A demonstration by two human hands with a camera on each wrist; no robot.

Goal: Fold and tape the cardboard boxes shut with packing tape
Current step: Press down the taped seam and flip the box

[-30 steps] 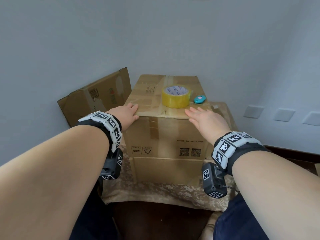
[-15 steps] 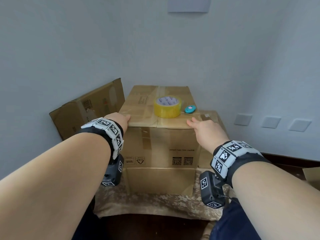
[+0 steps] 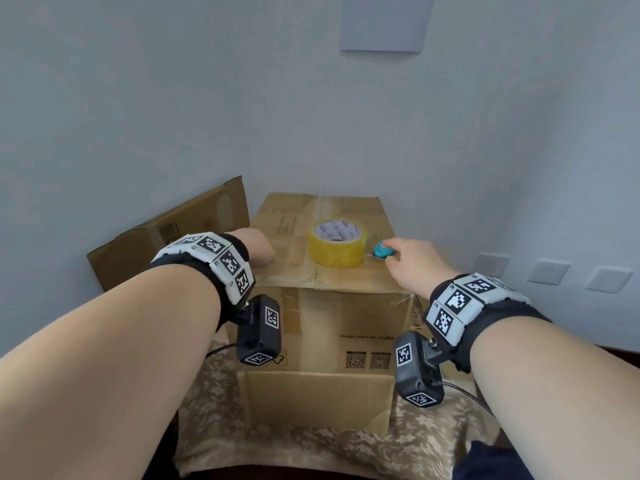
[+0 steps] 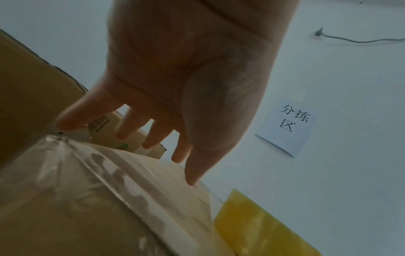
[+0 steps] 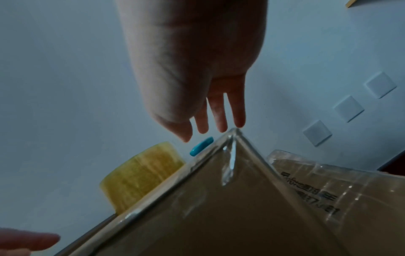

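My left hand (image 3: 258,251) steadies the cardboard box (image 3: 322,271), fingers relaxed, while my right hand (image 3: 412,263), fingers loose, reaches the teal cutter (image 3: 382,251) at the tape roll's (image 3: 337,245) three o'clock.

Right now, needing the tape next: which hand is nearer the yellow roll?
Right. The right hand is just beyond the tape roll, by the teal object; the left hand is farther left.

Pale grey walls (image 3: 138,98), paper sign (image 3: 384,22), wall plates (image 3: 549,271)
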